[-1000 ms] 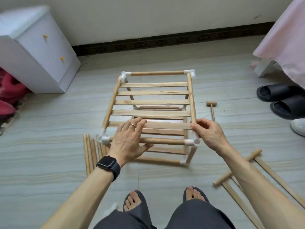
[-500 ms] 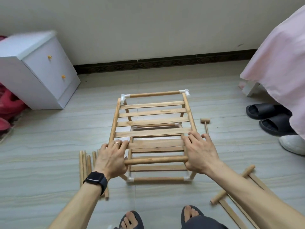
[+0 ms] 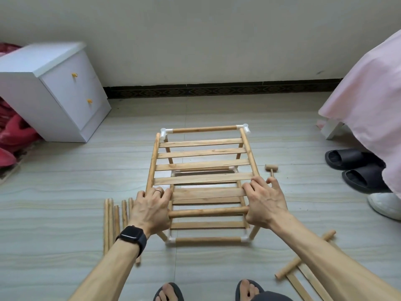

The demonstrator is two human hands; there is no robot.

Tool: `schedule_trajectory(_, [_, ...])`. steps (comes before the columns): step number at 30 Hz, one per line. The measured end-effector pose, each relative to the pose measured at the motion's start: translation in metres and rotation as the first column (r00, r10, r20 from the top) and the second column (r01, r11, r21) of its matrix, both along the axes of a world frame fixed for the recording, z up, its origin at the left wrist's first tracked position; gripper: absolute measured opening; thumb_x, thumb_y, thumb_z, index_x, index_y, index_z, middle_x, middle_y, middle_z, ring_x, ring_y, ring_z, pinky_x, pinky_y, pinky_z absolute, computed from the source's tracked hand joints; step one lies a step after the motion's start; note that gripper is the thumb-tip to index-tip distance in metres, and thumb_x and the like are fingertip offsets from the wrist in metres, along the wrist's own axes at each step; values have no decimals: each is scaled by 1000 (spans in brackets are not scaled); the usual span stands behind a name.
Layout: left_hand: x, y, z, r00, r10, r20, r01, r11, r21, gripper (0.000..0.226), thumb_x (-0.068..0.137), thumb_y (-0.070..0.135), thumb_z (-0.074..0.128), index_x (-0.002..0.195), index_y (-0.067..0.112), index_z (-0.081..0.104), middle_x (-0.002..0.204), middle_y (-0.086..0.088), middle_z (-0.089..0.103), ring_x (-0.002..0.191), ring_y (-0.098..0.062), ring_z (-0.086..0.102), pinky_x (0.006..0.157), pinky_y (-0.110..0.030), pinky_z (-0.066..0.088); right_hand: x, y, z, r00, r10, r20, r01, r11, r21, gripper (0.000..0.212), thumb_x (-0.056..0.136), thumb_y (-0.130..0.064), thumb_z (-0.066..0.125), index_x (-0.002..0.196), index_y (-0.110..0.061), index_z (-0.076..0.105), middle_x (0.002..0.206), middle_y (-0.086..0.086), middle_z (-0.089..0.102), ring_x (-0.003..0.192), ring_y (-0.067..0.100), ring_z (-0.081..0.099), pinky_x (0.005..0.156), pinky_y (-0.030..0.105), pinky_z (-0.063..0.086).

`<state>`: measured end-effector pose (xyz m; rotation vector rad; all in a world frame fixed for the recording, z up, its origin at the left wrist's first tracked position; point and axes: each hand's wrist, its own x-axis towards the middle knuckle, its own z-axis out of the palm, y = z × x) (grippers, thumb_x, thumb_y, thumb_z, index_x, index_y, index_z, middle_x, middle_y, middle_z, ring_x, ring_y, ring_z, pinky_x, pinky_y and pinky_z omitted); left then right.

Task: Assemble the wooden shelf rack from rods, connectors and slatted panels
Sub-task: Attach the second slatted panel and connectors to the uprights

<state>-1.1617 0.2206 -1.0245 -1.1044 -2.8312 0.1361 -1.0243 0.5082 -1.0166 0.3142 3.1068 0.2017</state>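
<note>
Grey tiled floor (image 3: 65, 213) under wooden rack (image 3: 201, 166); white cabinet (image 3: 54, 88) by wall (image 3: 195, 40).

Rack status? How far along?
Done: the frame stands on the floor, rods joined by white corner connectors, with a lower shelf of slats in place. In hand: left hand and right hand grip the near corners of the top slatted panel, apparently seating it. Left: loose rods and a spare slatted panel lie on the floor, so probably another tier; the wooden mallet lies unused.
</note>
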Motion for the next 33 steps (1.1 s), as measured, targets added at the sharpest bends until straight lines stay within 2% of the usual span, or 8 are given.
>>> schedule_trajectory(4, [-1, -1, 0, 998, 10, 60, -9, 1000, -23, 48, 67, 28, 66, 113, 18, 61, 99, -3, 66, 88, -26, 62, 76, -41, 50, -1, -11, -4, 996, -27, 87, 27, 1000, 10, 59, 63, -46, 49, 115, -20, 57, 108, -3, 61, 111, 22, 57, 91, 45, 28])
schedule_trajectory(10, [-2, -2, -4, 999, 10, 41, -9, 1000, -22, 43, 69, 26, 56, 111, 16, 59, 88, -2, 60, 77, -22, 55, 69, -37, 44, -5, -12, -14, 994, -22, -112, 24, 1000, 21, 31, 60, -26, 58, 90, -18, 61, 81, -2, 60, 76, 25, 58, 73, 39, 30])
schedule_trajectory(13, [-4, -2, -7, 1000, 6, 18, -6, 1000, -13, 42, 68, 25, 59, 108, 17, 60, 86, -2, 60, 75, -22, 55, 67, -38, 43, -7, -11, -19, 986, -10, -165, 13, 1000, 19, 29, 58, -23, 60, 86, -16, 61, 78, 0, 61, 74, 27, 58, 73, 39, 32])
schedule_trajectory(19, [-16, 1, -8, 1000, -3, 23, 4, 1000, -19, 40, 68, 26, 59, 107, 19, 61, 89, 0, 61, 79, -22, 57, 70, -37, 44, -13, -11, -15, 995, -55, -79, 59, 998, 39, 33, 62, -23, 53, 93, -18, 63, 84, 0, 64, 80, 25, 58, 75, 39, 30])
schedule_trajectory(23, [-34, 8, -5, 999, 53, 9, -52, 995, -88, 54, 82, 17, 48, 135, 27, 44, 128, 0, 55, 119, -22, 50, 97, -37, 36, -21, -28, -10, 983, -184, 16, 185, 982, -32, 46, 65, -24, 44, 109, -23, 58, 102, -2, 61, 99, 22, 56, 77, 39, 22])
schedule_trajectory(26, [-36, 17, 3, 973, 225, 45, -224, 974, -31, 82, 87, 17, 56, 154, 31, 12, 159, -5, 23, 149, -26, 19, 116, -46, 21, -29, -54, -3, 934, -348, 83, 356, 926, -124, 48, 66, -24, 40, 113, -28, 50, 114, -4, 55, 111, 21, 50, 81, 42, 24])
schedule_trajectory(30, [-11, 23, 15, 883, 365, 295, -452, 829, 328, 77, 87, 33, 61, 151, 25, 19, 152, -9, 31, 138, -30, 35, 105, -45, 40, -49, -88, 9, 908, -355, 221, 411, 854, -319, 64, 77, -39, 56, 136, -21, 38, 137, 5, 43, 131, 28, 36, 101, 52, 31])
schedule_trajectory(33, [9, 32, 16, 573, 290, 766, -769, 513, 381, 72, 93, 44, 54, 151, 17, 21, 145, -15, 46, 127, -32, 49, 102, -43, 44, -54, -103, 28, 959, -69, 273, 227, 762, -606, 73, 80, -45, 63, 143, -18, 38, 140, 4, 45, 130, 27, 40, 106, 44, 39])
